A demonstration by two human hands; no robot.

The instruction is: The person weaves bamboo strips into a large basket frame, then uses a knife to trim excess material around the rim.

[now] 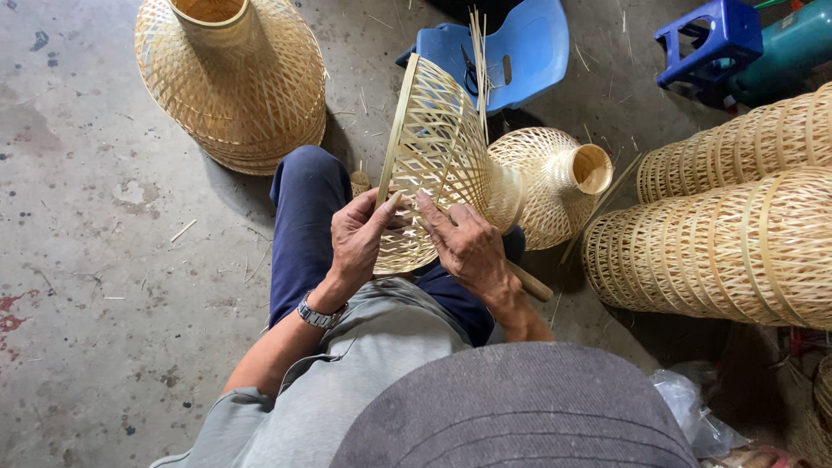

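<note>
At the centre of the frame, a left hand [360,238] and a right hand [468,247], fingers curled closed, both grip the wide rim of a woven bamboo lampshade [442,156] resting on the person's lap.

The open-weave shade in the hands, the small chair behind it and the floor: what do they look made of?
Woven shade: thin pale strips, likely split bamboo, unfinished and matte, held by left hand and right hand. Chair: smooth blue moulded plastic, slightly glossy. Floor: grey, stained and pitted, apparently bare concrete.
</note>
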